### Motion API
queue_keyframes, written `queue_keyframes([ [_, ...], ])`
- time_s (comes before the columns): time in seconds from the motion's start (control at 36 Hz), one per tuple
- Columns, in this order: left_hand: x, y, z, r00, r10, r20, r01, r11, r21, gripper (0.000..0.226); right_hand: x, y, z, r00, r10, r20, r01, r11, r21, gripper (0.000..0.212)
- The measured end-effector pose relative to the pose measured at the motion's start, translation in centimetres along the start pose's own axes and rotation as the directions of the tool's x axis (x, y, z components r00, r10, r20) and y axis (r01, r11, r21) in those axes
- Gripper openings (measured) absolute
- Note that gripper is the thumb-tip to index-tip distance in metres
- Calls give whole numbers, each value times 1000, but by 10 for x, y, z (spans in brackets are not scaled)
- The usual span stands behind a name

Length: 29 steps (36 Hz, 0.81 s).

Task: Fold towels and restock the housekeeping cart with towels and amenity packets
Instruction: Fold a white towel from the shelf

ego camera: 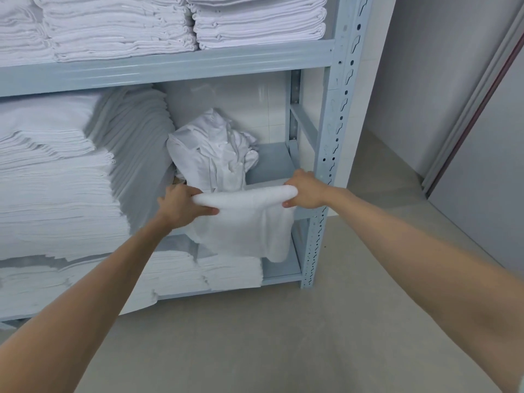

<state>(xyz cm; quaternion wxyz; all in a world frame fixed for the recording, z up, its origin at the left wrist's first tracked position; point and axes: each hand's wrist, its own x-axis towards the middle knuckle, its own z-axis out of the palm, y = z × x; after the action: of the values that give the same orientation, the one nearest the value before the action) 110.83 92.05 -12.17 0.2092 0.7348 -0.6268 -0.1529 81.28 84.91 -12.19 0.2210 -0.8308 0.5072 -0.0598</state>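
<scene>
While both grip it | white towel (249, 222) draped, fluffy | left hand (181, 205) | right hand (304, 191)

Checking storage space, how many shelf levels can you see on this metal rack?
3: the top shelf under folded stacks, the middle shelf with crumpled linen, and the bottom shelf. More may sit above the frame.

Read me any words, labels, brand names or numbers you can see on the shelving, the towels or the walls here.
None can be read. The towel held by the left hand and right hand shows no tag or print. The folded stacks, the crumpled pile and the metal rack carry only plain surfaces and punched holes.
</scene>
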Motion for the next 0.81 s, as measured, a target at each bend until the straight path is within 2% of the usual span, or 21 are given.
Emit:
queue_keyframes([
  [0.03, 0, 2, -3, 999, -7, 32, 9, 998, -61, 52, 0, 4, -1, 1000, 25, 13, -26, 997, 71, 16],
  [0.08, -2, 6, -8, 999, -22, 48, 31, 980, -197, 56, -1, 14, -5, 994, 92, 64, -109, 930, 351, 22],
  [0.14, -2, 7, -11, 998, -44, 37, 53, 943, -329, 56, -3, 24, -6, 984, 138, 113, -178, 794, 582, 34],
  [0.22, -2, 8, -14, 993, -115, 37, 117, 839, -531, 49, -6, 27, -1, 977, 177, 119, -197, 541, 818, 28],
  [0.31, -2, 12, -14, 980, -171, 102, 191, 664, -723, 46, -9, 20, 11, 970, 201, 137, -182, 227, 957, 38],
  [0.36, -2, 15, -13, 971, -209, 114, 216, 579, -786, 42, -11, 16, 22, 971, 143, 191, -209, 128, 969, 55],
  [0.42, -2, 17, -12, 959, -256, 123, 240, 500, -832, 41, -15, 13, 33, 956, 91, 279, -289, 123, 949, 63],
  [0.47, 0, 16, -13, 936, -307, 173, 301, 441, -846, 35, -17, 11, 43, 939, 34, 341, -343, 142, 929, 55],
  [0.58, 0, 2, -16, 867, -271, 417, 496, 397, -773, 24, -16, 6, 59, 939, 23, 344, -344, 88, 935, 43],
  [0.64, 0, -9, -16, 849, -238, 471, 527, 348, -775, 32, -12, 2, 63, 943, 57, 329, -331, 54, 942, 36],
  [0.72, -2, -17, -12, 857, -175, 485, 516, 292, -806, 47, -7, -3, 64, 939, 140, 313, -321, 40, 946, 28],
  [0.81, -6, -17, -6, 862, -135, 488, 507, 220, -834, 52, -5, -6, 62, 933, 151, 326, -334, 33, 942, 26],
])
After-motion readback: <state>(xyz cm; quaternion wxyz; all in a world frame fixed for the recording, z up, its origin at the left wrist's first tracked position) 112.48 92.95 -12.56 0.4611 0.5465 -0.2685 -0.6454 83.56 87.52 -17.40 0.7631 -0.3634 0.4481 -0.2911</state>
